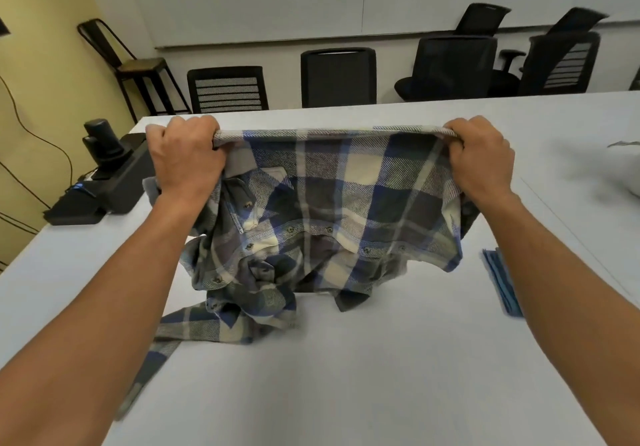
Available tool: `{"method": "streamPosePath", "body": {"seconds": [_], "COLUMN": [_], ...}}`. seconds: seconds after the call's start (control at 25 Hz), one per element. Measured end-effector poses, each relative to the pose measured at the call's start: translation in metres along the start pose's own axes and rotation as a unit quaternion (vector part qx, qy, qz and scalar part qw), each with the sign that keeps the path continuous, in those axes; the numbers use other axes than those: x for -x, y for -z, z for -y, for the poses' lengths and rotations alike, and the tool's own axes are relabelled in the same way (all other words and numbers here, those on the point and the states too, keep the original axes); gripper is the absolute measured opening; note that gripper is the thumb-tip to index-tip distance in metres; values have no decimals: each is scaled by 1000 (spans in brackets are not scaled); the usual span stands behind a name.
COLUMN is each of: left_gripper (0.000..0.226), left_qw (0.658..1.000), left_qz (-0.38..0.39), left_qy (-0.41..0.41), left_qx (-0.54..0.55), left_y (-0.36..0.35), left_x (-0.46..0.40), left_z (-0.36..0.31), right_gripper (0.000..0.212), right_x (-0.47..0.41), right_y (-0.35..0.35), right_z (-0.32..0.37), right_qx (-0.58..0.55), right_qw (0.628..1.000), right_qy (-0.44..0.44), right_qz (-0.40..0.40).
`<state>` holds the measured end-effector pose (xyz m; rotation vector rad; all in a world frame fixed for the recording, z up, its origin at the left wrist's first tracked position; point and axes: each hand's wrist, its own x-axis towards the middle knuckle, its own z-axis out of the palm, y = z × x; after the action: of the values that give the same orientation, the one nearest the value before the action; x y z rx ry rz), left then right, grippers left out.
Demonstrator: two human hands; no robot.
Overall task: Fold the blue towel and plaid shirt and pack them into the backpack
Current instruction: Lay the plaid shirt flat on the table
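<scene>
shirt [332, 210] mid-table [346, 376], towel [502, 282] right, device [104, 182] left, chairs [337, 76] behind

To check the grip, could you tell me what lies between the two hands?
In the head view, the plaid shirt's taut top edge spans from left hand to right hand.

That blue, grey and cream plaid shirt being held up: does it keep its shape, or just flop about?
Probably floppy: the blue, grey and cream plaid shirt sags between the left hand and right hand gripping its top edge, and its lower part crumples on the white table. It looks light, and the trailing sleeve would likely drag.
</scene>
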<state>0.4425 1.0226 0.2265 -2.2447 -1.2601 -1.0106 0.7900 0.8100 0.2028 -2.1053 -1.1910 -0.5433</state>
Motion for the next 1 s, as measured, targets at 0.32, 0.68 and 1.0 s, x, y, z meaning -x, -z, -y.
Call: {"method": "streamPosePath", "body": {"seconds": [0.32,0.68,1.0], "left_gripper": [11,3,8], "left_qw": [996,949,940], "left_qz": [86,314,263], "left_qy": [-25,35,217], "left_qx": [-19,-18,13], "left_y": [-17,-36,-46], "left_x": [55,79,80], "left_z": [10,26,26], "right_gripper": [26,23,21], "right_x": [37,50,30], "right_y": [-10,-40,-44], "right_z": [-25,-36,-29], "right_qx": [0,27,47], "right_qw": [998,974,976], "right_qy": [-18,-88,-103], "right_qz": [61,206,187]}}
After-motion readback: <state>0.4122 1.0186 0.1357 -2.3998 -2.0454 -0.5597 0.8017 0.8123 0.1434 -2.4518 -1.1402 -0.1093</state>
